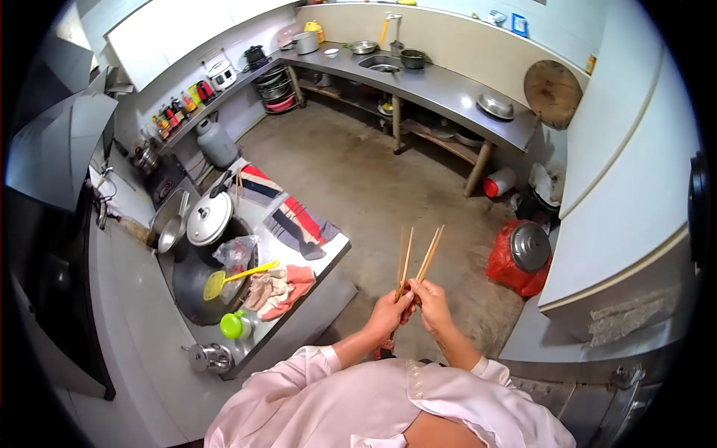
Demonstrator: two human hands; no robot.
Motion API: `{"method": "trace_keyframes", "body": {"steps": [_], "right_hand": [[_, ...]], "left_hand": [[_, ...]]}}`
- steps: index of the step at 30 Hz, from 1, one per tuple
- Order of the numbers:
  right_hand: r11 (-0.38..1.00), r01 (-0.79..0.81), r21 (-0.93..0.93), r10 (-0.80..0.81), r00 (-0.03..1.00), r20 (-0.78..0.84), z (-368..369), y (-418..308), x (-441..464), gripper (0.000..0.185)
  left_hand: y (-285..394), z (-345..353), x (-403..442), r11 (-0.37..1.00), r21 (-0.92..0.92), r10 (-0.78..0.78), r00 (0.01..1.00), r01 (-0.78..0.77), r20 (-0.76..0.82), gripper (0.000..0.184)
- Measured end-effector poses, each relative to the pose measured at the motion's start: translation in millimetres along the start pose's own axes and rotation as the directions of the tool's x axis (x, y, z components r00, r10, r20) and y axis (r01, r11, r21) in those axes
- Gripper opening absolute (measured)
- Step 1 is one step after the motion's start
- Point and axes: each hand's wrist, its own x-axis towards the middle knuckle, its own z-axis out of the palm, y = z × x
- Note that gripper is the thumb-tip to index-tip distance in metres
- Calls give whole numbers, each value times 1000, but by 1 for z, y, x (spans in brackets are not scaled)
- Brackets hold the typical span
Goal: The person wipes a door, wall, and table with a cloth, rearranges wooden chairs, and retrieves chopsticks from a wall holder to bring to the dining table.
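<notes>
In front of my body, my left hand (388, 313) is closed round the lower ends of some thin wooden chopsticks (405, 257), which point up and away from me. Touching it on the right, my right hand (431, 305) is closed on more chopsticks (430, 252), which lean to the right. Both bundles fan apart at their tips and meet near the fingers. The lower ends are partly hidden by my hands. Below the hands, the floor shows.
At left, a counter (258, 325) holds a white-lidded pot (210, 218), a yellow strainer (216, 284), cloths (280, 290) and a green-lidded jar (235, 325). A steel counter (448, 93) with a sink runs along the back. A red bag (505, 269) with a lidded pot stands right.
</notes>
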Motion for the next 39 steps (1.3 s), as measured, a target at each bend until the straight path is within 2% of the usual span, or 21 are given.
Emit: {"method": "trace_keyframes", "body": {"steps": [1,2,4,5,7,8,10,11,12,14,16,17,19,20,23,27,30,33,34,37,39], "right_hand": [[999,-32,8,32,999,25,0,4,2,26],[997,-79,1,79,997,15,-1,6,3,24],[992,47,119,-32,992,-122,10,16,8,25],[980,110,167,-77,978,-194,11,20,9,25],[971,-2,240,42,986,-159,-1,21,7,26],[960,-57,274,97,986,-135,-9,19,9,26],[936,-217,276,206,976,70,-42,30,10,24],[917,-298,264,260,951,170,-47,29,7,23],[921,-342,189,318,937,145,-48,32,4,22],[901,-434,28,430,899,86,-41,37,-6,20],[868,-491,80,459,853,249,-40,55,-10,19],[844,-526,104,472,821,322,-40,65,-14,18],[855,-513,72,460,816,351,-23,81,-25,18],[863,-501,64,447,817,364,-11,88,-29,19],[875,-483,-39,456,794,401,21,107,-30,24],[816,-573,-81,555,736,388,58,79,-35,28],[810,-526,-260,585,748,312,70,67,-37,30],[839,-431,-332,544,679,493,57,75,-26,31],[835,-454,-310,550,685,478,56,79,-24,30],[856,-426,-292,517,692,503,51,106,-15,30],[837,-434,-334,548,644,534,49,113,-20,29]], "left_hand": [[-8,-6,-1,1000,15,-21,1000,21,-4,23],[-15,-9,-4,998,-59,-25,1000,24,-19,23],[-29,-9,-11,977,-210,-34,998,24,-46,24],[-35,-8,-16,981,-191,-42,992,18,-121,24],[-42,-8,-32,987,-158,-53,961,10,-271,25],[-44,-7,-41,979,-201,-34,938,-39,-346,24],[-53,-15,-61,976,-213,-45,911,-48,-411,22],[-58,-19,-71,974,-220,-53,895,-52,-443,21],[-64,-19,-81,983,-155,11,873,-99,-487,18],[-74,-12,-92,983,-136,22,812,-125,-584,17],[-81,-3,-103,985,-145,-22,759,-95,-651,15],[-84,-1,-108,972,-211,-53,781,-102,-622,15],[-97,-4,-112,934,-339,-99,829,-113,-550,15],[-116,-14,-106,952,-279,-54,831,-124,-554,17],[-122,-18,-107,941,-289,-59,756,-176,-652,19],[-114,-28,-115,937,-315,-94,765,-148,-637,20],[-107,-24,-105,924,-326,-47,789,-198,-613,20],[-107,-22,-94,961,-178,54,778,-209,-626,21],[-104,-22,-95,936,-290,-15,800,-200,-600,20],[-113,-29,-100,914,-329,-19,783,-239,-622,19],[-112,-23,-106,936,-274,-33,717,-223,-697,18]]}}
